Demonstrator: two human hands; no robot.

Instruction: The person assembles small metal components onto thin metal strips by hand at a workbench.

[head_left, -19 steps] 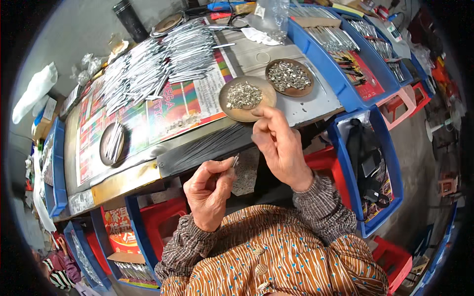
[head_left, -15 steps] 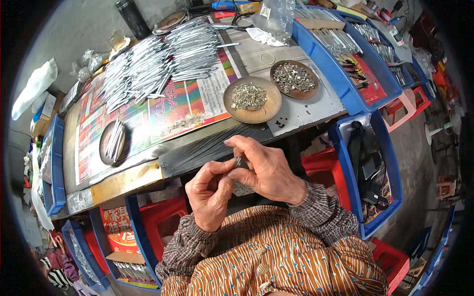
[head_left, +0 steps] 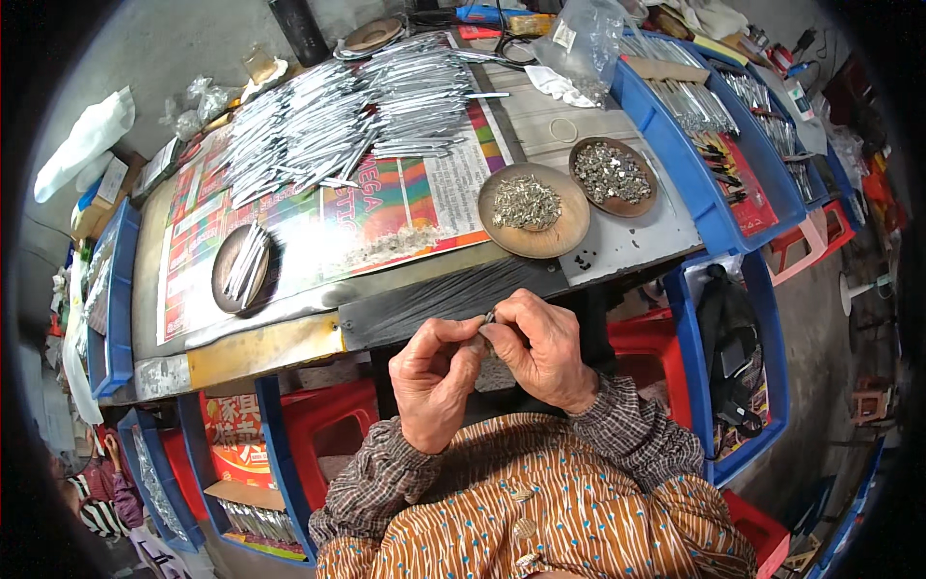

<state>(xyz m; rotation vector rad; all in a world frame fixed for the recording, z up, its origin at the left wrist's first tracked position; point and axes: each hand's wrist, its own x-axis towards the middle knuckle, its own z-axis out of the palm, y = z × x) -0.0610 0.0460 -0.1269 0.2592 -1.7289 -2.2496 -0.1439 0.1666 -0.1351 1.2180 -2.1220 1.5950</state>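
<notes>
In front of the table's near edge, my left hand [head_left: 434, 381] and my right hand [head_left: 543, 349] meet fingertip to fingertip. Between the pinched thumbs and forefingers is a small metal piece [head_left: 490, 317], mostly covered by them; its exact kind cannot be made out. Beyond my right hand, a round wooden plate [head_left: 571, 228] carries a heap of tiny brass-coloured parts [head_left: 526, 203]. Beside it stands a darker dish [head_left: 644, 205] of small silvery and dark parts. A small wooden dish [head_left: 226, 285] at the left holds several slim silver rods [head_left: 249, 262].
Large piles of silver rods [head_left: 415, 101] cover the table's far side, over a printed sheet [head_left: 338, 227]. Blue bins [head_left: 666, 130] of slim parts line the right. A lower blue bin [head_left: 779, 362] holds dark items. Red stools [head_left: 646, 343] stand under the table edge.
My right hand's raised fingers have come down and closed around the small piece, beside my left fingertips. The view has shifted, so the table sits a little further right.
</notes>
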